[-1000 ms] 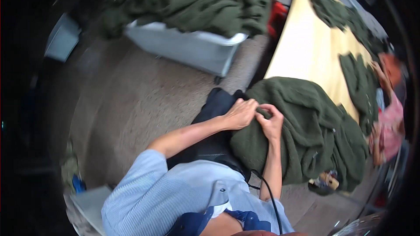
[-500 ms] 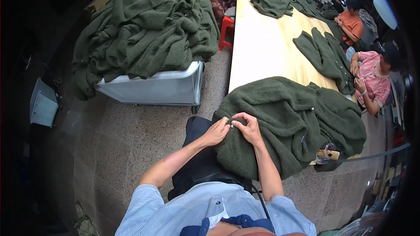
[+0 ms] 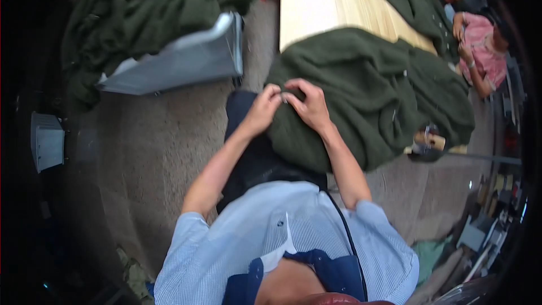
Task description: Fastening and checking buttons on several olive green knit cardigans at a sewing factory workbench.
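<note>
A dark green fuzzy knit garment [image 3: 353, 104] lies heaped over the near end of the table and hangs off toward my lap. My left hand [image 3: 262, 110] pinches its left edge. Close beside it, my right hand [image 3: 309, 107] is closed on the same edge, thumb and fingers curled in. Between the fingertips of both hands shows a small pale spot, like a button, too blurred to be sure. A second stretch of green knit [image 3: 440, 96] lies to the right and touches the first.
The wooden table [image 3: 316, 5] runs away from me, with another green garment [image 3: 420, 8] farther along. At its right side sits a person in pink [image 3: 485, 51]. A wheeled grey bin [image 3: 186, 70] piled with green knits [image 3: 152, 11] stands left. Some clear and tan item [image 3: 430, 140] sits at the near right corner.
My view has tipped downward, so the table, bin and garment appear higher in the picture. Both hands keep their pinch at the garment's left edge.
</note>
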The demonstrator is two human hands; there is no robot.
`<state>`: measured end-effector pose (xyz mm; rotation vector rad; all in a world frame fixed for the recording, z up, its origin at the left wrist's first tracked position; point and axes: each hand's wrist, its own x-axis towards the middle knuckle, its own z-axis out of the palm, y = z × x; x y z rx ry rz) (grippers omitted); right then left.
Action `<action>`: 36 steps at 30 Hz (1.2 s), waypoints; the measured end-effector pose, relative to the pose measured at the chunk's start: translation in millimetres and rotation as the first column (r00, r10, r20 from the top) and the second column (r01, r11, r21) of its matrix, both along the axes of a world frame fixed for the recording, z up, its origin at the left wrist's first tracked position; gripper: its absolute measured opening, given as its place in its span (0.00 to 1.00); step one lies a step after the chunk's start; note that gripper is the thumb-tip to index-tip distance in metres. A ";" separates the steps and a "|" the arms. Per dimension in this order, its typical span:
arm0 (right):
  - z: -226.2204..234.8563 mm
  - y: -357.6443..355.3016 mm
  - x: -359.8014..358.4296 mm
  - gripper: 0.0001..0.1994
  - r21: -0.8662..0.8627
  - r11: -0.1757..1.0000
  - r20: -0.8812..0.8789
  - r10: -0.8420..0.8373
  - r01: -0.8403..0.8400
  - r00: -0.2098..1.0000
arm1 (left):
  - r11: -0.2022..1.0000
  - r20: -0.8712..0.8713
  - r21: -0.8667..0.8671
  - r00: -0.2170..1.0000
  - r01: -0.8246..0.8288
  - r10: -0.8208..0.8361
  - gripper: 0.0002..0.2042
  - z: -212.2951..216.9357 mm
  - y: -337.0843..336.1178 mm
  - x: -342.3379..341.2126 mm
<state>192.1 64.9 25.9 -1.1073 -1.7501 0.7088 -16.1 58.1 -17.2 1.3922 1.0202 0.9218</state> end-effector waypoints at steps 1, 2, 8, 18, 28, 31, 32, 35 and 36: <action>0.3 1.3 -4.5 0.13 0.031 0.999 0.030 -0.008 0.007 1.000 | 0.997 -0.013 0.071 1.000 -0.024 0.025 0.07 -6.6 3.1 -4.6; -2.8 -0.8 -5.9 0.14 0.019 0.998 0.070 -0.057 0.055 0.996 | 0.990 0.200 -0.138 0.980 0.008 0.020 0.07 3.1 -2.0 -0.6; -23.5 -6.6 -5.0 0.15 -0.052 0.996 0.137 -0.070 0.077 0.988 | 0.942 0.411 -0.334 0.903 0.021 0.125 0.08 -23.3 -9.7 -9.4; 8.9 -50.7 52.8 0.13 0.097 0.994 0.571 -0.009 -0.057 0.821 | 0.937 -0.207 0.234 0.928 -0.260 0.310 0.17 19.9 -25.5 -6.9; 0.6 -52.3 59.8 0.14 -0.190 0.981 0.134 0.063 -0.037 0.989 | 0.660 -0.559 0.690 0.798 0.298 0.224 0.16 18.3 -26.3 25.7; -0.3 -37.3 65.1 0.08 -0.417 0.903 -0.005 -0.119 0.106 0.993 | 0.574 -0.470 0.784 0.830 0.236 0.301 0.11 17.9 -27.8 34.3; -1.4 -34.0 61.1 0.08 -0.417 0.902 -0.006 -0.119 0.106 0.993 | 0.574 -0.470 0.784 0.830 0.237 0.300 0.11 17.7 -28.5 35.3; -1.2 -18.8 47.1 0.09 -0.044 0.997 0.251 -0.053 0.066 0.967 | 0.538 -0.424 0.819 0.843 0.201 0.330 0.13 22.3 -24.1 34.8; 1.8 -17.6 44.1 0.09 -0.004 1.000 0.309 -0.022 0.025 0.951 | 0.531 -0.423 0.822 0.846 0.206 0.326 0.13 24.8 -26.1 31.2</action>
